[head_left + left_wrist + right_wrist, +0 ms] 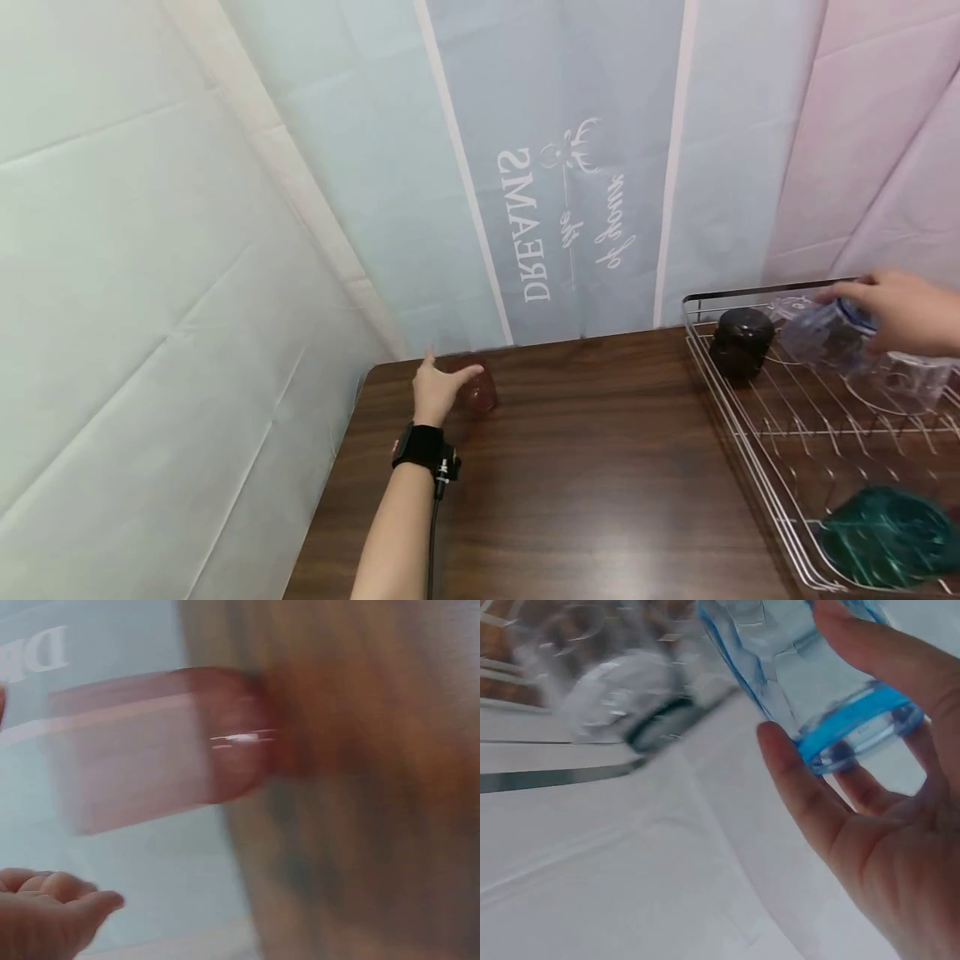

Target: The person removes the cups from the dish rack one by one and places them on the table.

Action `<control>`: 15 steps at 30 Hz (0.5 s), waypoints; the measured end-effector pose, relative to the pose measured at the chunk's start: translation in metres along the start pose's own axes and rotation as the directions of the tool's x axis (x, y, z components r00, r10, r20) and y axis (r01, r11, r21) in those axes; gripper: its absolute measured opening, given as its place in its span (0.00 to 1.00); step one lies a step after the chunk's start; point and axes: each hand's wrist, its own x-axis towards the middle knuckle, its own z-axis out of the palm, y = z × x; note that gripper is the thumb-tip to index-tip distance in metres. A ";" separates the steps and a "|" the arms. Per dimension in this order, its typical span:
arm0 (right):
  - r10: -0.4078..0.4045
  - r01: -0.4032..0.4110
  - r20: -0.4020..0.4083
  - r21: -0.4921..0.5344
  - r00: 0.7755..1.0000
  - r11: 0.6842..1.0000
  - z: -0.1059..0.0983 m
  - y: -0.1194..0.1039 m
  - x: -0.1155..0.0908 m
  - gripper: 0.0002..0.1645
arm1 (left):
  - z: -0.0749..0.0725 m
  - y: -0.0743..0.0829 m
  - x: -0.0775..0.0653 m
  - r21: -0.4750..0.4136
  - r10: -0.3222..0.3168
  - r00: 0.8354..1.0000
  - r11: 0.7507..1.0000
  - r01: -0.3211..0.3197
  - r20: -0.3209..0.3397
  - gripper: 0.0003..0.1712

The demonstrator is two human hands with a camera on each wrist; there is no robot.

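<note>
A reddish see-through cup [480, 392] stands on the wooden table near its back edge. My left hand [437, 392] is beside it, thumb and fingers spread apart. In the left wrist view, a gap shows between the cup [161, 746] and the hand [52, 911]. At the right, my right hand [911, 312] grips a clear blue glass [825, 333] over the wire dish rack [738, 425]. The right wrist view shows thumb and fingers around the glass [810, 682] near its bright blue base.
Inside the rack are a black cup [741, 343], clear glasses [903, 382] and a green glass-like vessel [888, 537]. A printed cloth [585, 67] hangs behind the table [600, 467]. A cable [432, 533] runs from the left wristband.
</note>
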 end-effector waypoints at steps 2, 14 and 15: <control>0.012 -0.008 -0.065 0.066 0.998 0.998 -0.014 -0.011 -0.003 0.49 | -0.008 0.017 -0.002 -0.085 0.048 0.999 0.995 -0.050 -0.024 0.64; -0.013 0.067 -0.066 0.990 0.998 0.128 -0.001 -0.164 0.005 0.41 | 0.081 0.121 -0.072 -0.800 0.390 0.822 0.586 0.127 0.416 0.82; -0.054 0.050 -0.049 0.999 0.997 0.014 0.003 -0.175 0.003 0.41 | 0.086 0.125 -0.079 -0.830 0.410 0.805 0.531 0.172 0.429 0.83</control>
